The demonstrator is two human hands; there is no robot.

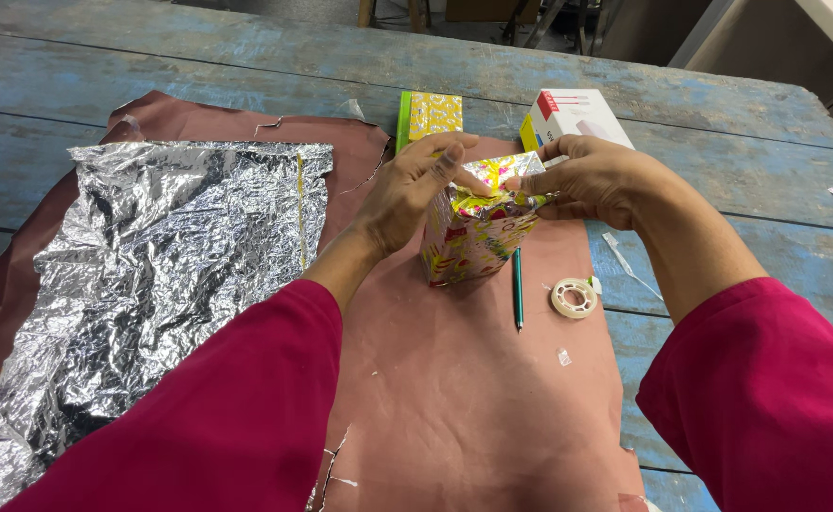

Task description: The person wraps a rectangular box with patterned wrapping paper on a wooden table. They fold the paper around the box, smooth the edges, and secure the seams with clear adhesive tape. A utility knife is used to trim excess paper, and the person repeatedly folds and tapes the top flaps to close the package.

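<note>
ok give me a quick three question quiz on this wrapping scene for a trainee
1. True or false: both hands are on the wrapped box.
2. Which lies nearest the tape roll? A) green pen B) silver foil sheet C) white carton
3. What does the wrapped box stand on?

Key
1. True: the left hand grips its top and side, the right hand pinches the folded paper at the top.
2. A
3. The brown paper sheet spread over the blue wooden table.
</note>
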